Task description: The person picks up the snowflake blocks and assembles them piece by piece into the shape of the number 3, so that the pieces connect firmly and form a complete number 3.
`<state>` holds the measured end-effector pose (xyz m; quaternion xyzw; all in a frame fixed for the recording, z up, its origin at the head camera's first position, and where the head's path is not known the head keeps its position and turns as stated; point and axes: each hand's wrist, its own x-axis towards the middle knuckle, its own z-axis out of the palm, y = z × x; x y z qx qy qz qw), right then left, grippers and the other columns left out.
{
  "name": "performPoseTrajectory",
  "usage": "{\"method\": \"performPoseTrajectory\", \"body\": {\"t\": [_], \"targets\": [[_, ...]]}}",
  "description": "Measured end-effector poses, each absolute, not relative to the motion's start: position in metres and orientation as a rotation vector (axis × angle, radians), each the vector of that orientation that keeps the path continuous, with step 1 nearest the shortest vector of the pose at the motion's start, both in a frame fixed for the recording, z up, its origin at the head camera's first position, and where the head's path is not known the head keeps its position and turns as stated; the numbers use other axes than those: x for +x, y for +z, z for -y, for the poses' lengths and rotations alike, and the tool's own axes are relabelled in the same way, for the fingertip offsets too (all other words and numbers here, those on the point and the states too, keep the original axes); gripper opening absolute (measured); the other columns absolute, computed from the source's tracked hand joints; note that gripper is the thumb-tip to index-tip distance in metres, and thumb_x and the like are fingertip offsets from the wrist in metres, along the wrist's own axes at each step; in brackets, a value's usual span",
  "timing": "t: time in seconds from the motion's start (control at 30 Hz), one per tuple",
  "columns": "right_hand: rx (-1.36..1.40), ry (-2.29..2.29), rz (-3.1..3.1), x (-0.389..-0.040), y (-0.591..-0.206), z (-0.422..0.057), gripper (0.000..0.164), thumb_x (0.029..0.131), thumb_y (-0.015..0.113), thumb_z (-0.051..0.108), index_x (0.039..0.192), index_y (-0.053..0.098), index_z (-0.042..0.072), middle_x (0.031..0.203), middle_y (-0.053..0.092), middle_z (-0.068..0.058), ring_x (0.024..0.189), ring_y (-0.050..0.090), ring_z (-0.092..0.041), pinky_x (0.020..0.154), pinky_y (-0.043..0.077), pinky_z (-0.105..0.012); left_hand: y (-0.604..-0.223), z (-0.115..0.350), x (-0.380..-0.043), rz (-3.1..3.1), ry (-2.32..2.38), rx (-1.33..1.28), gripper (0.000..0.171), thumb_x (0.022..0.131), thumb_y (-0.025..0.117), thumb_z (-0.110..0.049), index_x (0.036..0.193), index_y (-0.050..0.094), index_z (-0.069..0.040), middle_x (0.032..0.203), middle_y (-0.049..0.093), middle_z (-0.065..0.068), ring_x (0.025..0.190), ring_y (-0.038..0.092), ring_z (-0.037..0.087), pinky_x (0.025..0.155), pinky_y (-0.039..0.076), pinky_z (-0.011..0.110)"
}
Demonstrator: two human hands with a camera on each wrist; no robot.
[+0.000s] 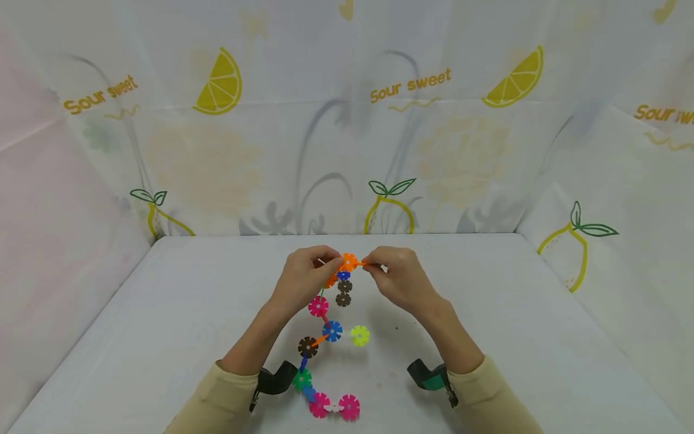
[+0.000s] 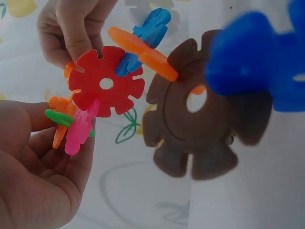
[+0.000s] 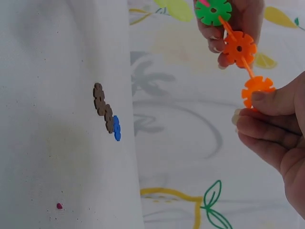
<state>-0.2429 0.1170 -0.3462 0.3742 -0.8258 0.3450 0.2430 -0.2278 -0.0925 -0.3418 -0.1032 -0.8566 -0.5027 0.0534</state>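
Observation:
A chain of notched plastic snowflake discs hangs between my hands and runs down toward me. My left hand (image 1: 302, 276) pinches the chain near its upper end, around an orange disc (image 3: 239, 48) beside a green disc (image 3: 213, 10). Between thumb and fingers, my right hand (image 1: 398, 277) grips the orange end disc (image 3: 259, 87). Lower in the chain are a red disc (image 2: 126, 98), a brown disc (image 1: 308, 347), a green disc (image 1: 302, 380) and pink discs (image 1: 349, 407). The left wrist view shows a blurred blue disc (image 2: 243, 55) close up.
Two dark brown discs (image 3: 99, 99) and a blue disc (image 3: 117, 129) lie in a row on the white table (image 1: 162, 313). A yellow disc (image 1: 360, 336) is right of the chain's blue disc (image 1: 332, 331); whether they join, I cannot tell. Printed cloth (image 1: 325, 150) hangs behind.

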Motion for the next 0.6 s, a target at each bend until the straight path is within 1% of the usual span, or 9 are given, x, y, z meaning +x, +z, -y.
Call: {"method": "performPoseTrajectory", "body": {"t": [0.27, 0.43, 0.6], "targets": [[1.014, 0.922, 2.244, -0.2425, -0.3492, -0.1128, 0.006, 0.086, 0.071, -0.003, 0.088, 0.075, 0.0, 0.083, 0.075, -0.01, 0.075, 0.072, -0.017, 0.072, 0.06, -0.025, -0.3409, 0.0909, -0.2266, 2.597, -1.501, -0.334, 0.013, 0.096, 0.065, -0.027, 0.097, 0.074, -0.017, 0.081, 0.069, 0.003, 0.064, 0.059, 0.02, 0.057, 0.052, 0.032], [1.002, 0.936, 2.228, -0.2423, -0.3483, -0.1137, 0.006, 0.086, 0.071, -0.004, 0.089, 0.075, 0.0, 0.083, 0.075, -0.01, 0.075, 0.071, -0.016, 0.072, 0.06, -0.026, -0.3396, 0.0912, -0.2269, 2.607, -1.507, -0.361, 0.014, 0.096, 0.064, -0.029, 0.095, 0.073, -0.018, 0.08, 0.069, 0.001, 0.064, 0.06, 0.019, 0.057, 0.052, 0.032], [0.991, 0.951, 2.234, -0.2457, -0.3492, -0.1136, 0.005, 0.086, 0.072, -0.002, 0.089, 0.075, 0.001, 0.084, 0.075, -0.008, 0.076, 0.07, -0.016, 0.073, 0.059, -0.026, -0.3386, 0.0929, -0.2272, 2.622, -1.534, -0.381, 0.015, 0.097, 0.063, -0.031, 0.096, 0.072, -0.018, 0.08, 0.068, 0.003, 0.065, 0.06, 0.02, 0.06, 0.052, 0.033]]}}
